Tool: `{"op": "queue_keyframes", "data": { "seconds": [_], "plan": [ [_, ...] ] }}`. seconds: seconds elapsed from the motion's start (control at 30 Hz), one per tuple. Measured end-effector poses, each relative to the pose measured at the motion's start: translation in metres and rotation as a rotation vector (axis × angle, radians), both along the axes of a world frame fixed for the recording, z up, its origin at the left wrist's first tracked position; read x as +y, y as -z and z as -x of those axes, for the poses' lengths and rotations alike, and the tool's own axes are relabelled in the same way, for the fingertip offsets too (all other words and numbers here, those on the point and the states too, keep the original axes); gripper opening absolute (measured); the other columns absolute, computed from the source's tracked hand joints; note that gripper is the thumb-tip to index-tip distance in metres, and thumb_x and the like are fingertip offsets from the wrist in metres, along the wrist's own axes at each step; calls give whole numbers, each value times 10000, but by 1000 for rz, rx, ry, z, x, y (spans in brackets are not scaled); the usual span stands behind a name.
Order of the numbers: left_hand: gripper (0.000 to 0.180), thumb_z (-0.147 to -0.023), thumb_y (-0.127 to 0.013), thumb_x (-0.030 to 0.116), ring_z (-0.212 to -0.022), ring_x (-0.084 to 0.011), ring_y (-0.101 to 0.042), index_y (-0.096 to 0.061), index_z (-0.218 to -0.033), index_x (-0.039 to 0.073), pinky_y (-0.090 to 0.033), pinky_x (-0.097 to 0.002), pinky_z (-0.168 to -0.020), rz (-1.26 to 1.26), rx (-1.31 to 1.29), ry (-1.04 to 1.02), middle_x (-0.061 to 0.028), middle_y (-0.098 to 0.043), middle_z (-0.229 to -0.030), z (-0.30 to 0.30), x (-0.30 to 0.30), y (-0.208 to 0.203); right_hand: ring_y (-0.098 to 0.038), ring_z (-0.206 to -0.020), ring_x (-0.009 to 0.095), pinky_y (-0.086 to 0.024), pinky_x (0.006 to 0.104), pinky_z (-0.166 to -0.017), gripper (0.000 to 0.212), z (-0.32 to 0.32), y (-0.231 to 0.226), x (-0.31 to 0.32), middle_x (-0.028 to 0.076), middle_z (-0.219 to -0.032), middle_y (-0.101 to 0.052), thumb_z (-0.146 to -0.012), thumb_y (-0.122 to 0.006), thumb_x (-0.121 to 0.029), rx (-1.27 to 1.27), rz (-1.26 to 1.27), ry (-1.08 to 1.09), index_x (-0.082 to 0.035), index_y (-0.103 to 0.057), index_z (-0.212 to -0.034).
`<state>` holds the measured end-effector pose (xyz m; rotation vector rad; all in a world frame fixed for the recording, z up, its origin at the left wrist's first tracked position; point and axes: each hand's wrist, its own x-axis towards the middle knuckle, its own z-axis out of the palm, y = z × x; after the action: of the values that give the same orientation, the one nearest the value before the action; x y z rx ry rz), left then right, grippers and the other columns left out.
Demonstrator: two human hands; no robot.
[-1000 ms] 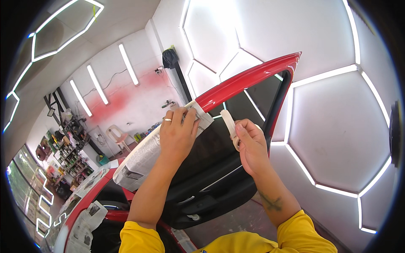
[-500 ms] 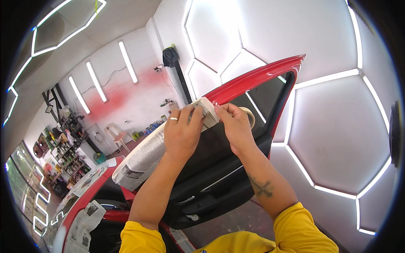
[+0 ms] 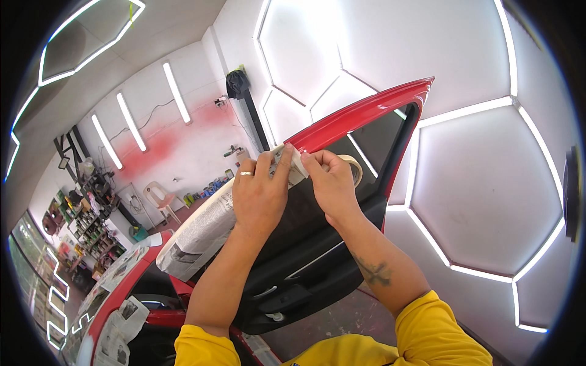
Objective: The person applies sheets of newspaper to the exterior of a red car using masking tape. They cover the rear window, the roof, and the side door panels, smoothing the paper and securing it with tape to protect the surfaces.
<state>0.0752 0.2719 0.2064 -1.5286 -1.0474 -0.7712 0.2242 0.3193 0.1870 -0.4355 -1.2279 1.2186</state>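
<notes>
Newspaper [image 3: 204,227] covers the left part of an opened red car door [image 3: 360,114], wrapped over its upper edge. My left hand [image 3: 261,195], with a ring on one finger, bends over that edge and holds the paper down; its thumb is hidden. Its index fingertip presses at the paper's right end, beside bare red paint. Close by on the right, my right hand [image 3: 332,186] pinches a short strip of cream masking tape [image 3: 298,162] between thumb and index finger. The tape roll [image 3: 353,169] shows behind that hand, its grip partly hidden.
Below the window lies the door's black inner panel [image 3: 299,299]. More newspaper [image 3: 122,326] covers parts of the red car body at lower left. Shelves of cans [image 3: 91,222], a plastic chair [image 3: 162,198] and a paint-stained wall stand farther back. Hexagonal lights line the right wall.
My left index finger has stretched up onto the paper's end by the tape. My right fingers still pinch the strip. The whole view has shifted slightly.
</notes>
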Motion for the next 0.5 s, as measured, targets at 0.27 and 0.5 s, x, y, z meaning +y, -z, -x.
{"op": "queue_keyframes", "data": {
  "seconds": [0.27, 0.5],
  "plan": [
    [533, -788, -845, 102, -820, -260, -584, -765, -1306, 195, -508, -386, -678, 22, -13, -21, -42, -642, -1018, -5, 0, -1, -509, -747, 25, -411, 215, -671, 130, 4, 21, 13, -45, -839, -626, -1014, -753, -150, 38, -58, -40, -31, -701, -1006],
    [479, -806, -825, 122, -826, -252, -582, -782, -1274, 214, -523, -386, -694, -8, -13, -28, -30, -639, -1019, -4, 4, 1, -597, -770, 76, -495, 274, -717, 118, 11, 26, 19, 23, -855, -691, -970, -761, -109, -18, -183, 135, -9, -708, -1004]
  ]
}}
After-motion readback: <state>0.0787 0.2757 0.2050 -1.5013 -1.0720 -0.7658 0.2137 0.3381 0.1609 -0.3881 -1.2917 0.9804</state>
